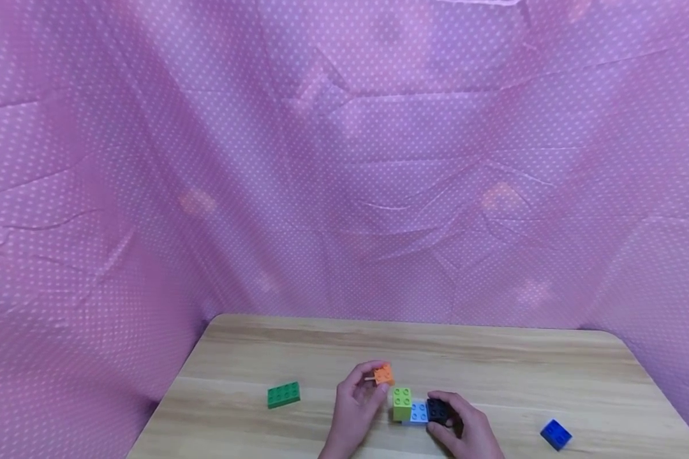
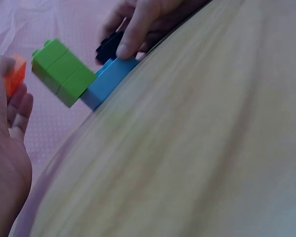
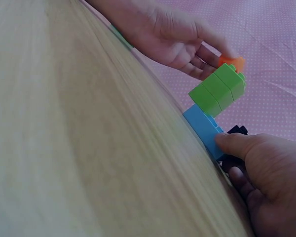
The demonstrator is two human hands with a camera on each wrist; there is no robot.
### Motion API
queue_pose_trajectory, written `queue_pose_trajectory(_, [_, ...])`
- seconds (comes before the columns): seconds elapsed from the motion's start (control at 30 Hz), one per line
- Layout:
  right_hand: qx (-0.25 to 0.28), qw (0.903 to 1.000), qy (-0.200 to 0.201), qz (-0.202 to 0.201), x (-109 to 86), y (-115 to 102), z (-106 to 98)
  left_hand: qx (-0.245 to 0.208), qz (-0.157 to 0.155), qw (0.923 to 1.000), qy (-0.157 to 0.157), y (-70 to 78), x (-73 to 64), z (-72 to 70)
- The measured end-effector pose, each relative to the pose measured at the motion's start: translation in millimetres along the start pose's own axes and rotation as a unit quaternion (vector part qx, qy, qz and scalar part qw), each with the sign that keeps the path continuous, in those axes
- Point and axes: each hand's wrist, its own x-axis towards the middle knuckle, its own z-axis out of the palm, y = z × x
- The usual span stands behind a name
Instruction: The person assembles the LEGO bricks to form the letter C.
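My left hand (image 1: 353, 408) pinches an orange brick (image 1: 383, 374) between thumb and fingers, raised above the table just left of a lime green stack (image 1: 402, 405). That stack is three bricks high in the left wrist view and stands on the left end of a light blue brick (image 2: 111, 79). Around a black brick (image 1: 437, 410) at the light blue brick's right end, my right hand (image 1: 465, 427) curls its fingers and thumb. The right thumb (image 3: 232, 143) lies against the light blue brick's end and covers part of the black one.
A green brick (image 1: 284, 395) lies on the wooden table (image 1: 235, 357) to the left of my hands. Off to the right sits a dark blue brick (image 1: 555, 435). Pink dotted cloth (image 1: 344, 191) hangs behind the table and along its sides.
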Motion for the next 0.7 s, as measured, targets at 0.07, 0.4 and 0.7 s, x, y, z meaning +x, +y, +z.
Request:
queue_pose_trajectory(0.07, [0.003,0.9998,-0.008,0.018,-0.2,-2,-2,0.005,-0.024,0.9997,-0.003,3.4,-4.1,4.7])
queue_pose_trajectory(0.4, [-0.01,0.9993,0.002,0.036,-1.6,-3,-1,0.038,-0.006,0.9979,-0.052,5.7,-14.3,17.0])
queue_pose_trajectory(0.7, [-0.004,0.9995,0.004,0.032,-3.3,-3,2,0.03,-0.02,0.9976,-0.059,4.3,-17.6,17.3])
